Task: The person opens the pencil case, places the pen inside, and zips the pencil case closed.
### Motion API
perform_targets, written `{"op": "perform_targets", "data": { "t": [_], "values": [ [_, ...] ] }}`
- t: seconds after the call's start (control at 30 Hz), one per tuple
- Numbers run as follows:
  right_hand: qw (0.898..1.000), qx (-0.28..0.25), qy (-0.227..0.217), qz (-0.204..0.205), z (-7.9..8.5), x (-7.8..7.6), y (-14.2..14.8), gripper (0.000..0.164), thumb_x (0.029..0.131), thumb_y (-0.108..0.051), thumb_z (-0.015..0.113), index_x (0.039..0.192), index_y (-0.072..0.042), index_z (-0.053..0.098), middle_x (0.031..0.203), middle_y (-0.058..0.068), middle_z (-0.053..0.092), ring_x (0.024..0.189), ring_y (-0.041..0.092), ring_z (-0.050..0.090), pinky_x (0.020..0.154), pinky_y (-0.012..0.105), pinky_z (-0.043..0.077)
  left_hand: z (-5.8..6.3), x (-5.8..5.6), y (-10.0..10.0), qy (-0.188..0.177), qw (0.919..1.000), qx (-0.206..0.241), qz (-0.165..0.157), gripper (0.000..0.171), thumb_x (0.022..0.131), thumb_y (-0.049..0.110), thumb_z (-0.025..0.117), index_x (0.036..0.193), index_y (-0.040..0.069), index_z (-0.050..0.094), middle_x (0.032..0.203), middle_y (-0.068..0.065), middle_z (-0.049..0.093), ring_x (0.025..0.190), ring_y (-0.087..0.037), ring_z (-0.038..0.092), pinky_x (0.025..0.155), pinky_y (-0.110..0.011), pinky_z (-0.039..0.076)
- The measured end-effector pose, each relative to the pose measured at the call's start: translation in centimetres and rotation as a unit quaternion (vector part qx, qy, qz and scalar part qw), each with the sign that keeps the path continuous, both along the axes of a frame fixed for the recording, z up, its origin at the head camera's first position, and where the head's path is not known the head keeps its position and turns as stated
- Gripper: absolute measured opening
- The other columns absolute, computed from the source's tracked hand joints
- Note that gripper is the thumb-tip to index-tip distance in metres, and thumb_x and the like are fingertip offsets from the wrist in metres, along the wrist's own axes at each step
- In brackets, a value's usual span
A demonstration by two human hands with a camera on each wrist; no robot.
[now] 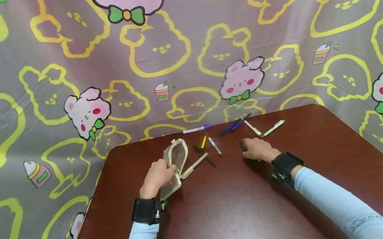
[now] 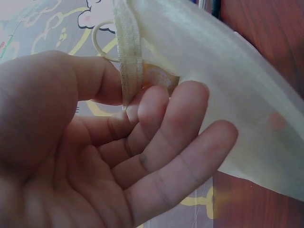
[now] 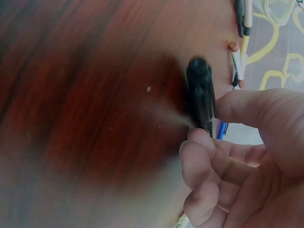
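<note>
On the left part of the table, my left hand (image 1: 159, 174) pinches the zippered edge of a cream pencil pouch (image 2: 228, 104) between thumb and fingers. The pouch stands tilted with its mouth spread apart. A small ring (image 2: 100, 42) hangs by the zipper in the left wrist view. Over to the right, my right hand (image 1: 259, 149) pinches a black pen (image 3: 201, 95) between thumb and index finger, just above the tabletop. Most of that pen is covered by the hand in the head view. A beige pen (image 1: 196, 165) lies beside the pouch.
Between the hands lie a black pen (image 1: 210, 160), a yellow pen (image 1: 203, 142) and a white pen (image 1: 214, 146). Farther back are a blue-capped marker (image 1: 196, 129), blue pens (image 1: 241, 122) and a pale green pen (image 1: 273, 128). A patterned curtain (image 1: 181, 54) hangs behind the table (image 1: 227, 205).
</note>
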State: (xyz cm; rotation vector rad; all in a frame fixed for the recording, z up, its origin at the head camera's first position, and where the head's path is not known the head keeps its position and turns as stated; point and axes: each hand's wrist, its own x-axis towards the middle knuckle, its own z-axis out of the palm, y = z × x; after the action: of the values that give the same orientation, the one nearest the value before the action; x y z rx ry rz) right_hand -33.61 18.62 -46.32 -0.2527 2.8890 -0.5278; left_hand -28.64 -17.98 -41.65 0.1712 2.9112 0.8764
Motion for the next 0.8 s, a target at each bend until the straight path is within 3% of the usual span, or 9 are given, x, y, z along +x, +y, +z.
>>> {"op": "perform_targets", "data": {
  "t": [0.3, 0.63, 0.8],
  "values": [
    [1.000, -0.013, -0.004, -0.012, -0.40, 0.19, 0.12, 0.043, 0.092, -0.024, 0.062, 0.126, -0.001, 0.050, 0.090, 0.012, 0.064, 0.051, 0.019, 0.060, 0.050, 0.029, 0.046, -0.22, 0.12, -0.07, 0.002, 0.9999, 0.011, -0.002, 0.028, 0.090, 0.020, 0.051, 0.064, 0.011, 0.053, 0.059, -0.005, 0.065, 0.054, -0.020, 0.064, 0.051, -0.027, 0.046],
    [1.000, -0.013, -0.003, -0.026, -0.16, 0.00, 0.02, 0.038, 0.089, -0.029, 0.063, 0.114, -0.001, 0.055, 0.077, 0.009, 0.063, 0.048, 0.019, 0.060, 0.051, 0.031, 0.047, -0.29, 0.24, -0.15, 0.004, 0.9999, 0.010, -0.010, 0.029, 0.091, 0.020, 0.051, 0.064, 0.010, 0.053, 0.060, -0.008, 0.066, 0.054, -0.021, 0.064, 0.051, -0.027, 0.044],
    [0.997, -0.072, 0.004, -0.024, 0.06, -0.25, 0.03, 0.026, 0.091, -0.026, 0.061, 0.100, -0.003, 0.055, 0.065, 0.007, 0.062, 0.047, 0.019, 0.060, 0.047, 0.029, 0.046, -0.20, 0.24, -0.12, 0.008, 0.9998, 0.017, -0.009, 0.028, 0.090, 0.020, 0.051, 0.064, 0.011, 0.053, 0.059, -0.005, 0.065, 0.053, -0.019, 0.064, 0.051, -0.027, 0.046]
  ]
}}
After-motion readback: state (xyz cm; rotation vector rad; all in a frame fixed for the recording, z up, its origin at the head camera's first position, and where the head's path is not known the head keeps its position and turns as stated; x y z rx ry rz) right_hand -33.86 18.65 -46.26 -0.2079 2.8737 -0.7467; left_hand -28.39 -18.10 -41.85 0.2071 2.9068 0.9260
